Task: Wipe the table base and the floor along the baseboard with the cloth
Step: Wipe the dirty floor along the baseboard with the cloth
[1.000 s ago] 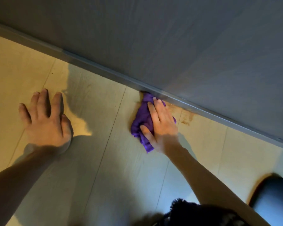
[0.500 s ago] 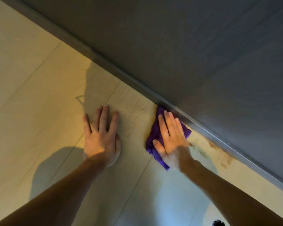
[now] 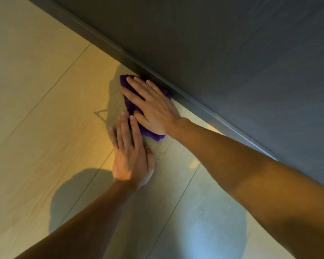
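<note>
One purple cloth (image 3: 131, 107) lies under the flat, open right hand (image 3: 153, 109); the left hand (image 3: 130, 156), also open, presses the floor (image 3: 45, 109).

Head view, steeply down, close floor (image 3: 45, 128)

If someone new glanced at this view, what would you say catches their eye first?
The purple cloth stands out first, pressed flat on the pale floor under the right hand, right against the grey baseboard. Next is the left hand, lying flat on the floor just beside it, its fingers reaching the cloth's edge. Both bare forearms stretch in from the bottom of the view.
</note>
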